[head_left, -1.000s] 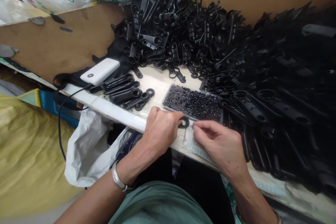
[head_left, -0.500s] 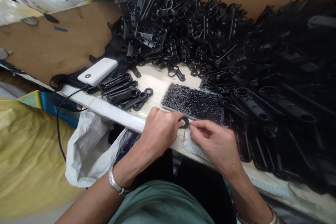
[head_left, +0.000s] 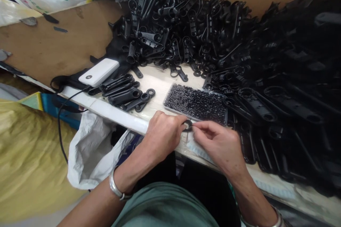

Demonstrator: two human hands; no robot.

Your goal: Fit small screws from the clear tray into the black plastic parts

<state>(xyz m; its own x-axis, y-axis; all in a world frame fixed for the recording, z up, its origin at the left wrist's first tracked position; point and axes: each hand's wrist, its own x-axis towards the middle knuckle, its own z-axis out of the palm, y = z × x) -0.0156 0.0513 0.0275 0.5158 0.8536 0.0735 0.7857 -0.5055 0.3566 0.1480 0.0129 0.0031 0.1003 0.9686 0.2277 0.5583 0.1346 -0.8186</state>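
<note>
Right hand (head_left: 218,143) closer to ring (head_left: 188,125)

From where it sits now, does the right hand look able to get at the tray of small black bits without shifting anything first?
Probably yes. The right hand is right beside the open tray, on its near side, with nothing between them. Only the small black ring it pinches with the left hand occupies its fingers.
</note>
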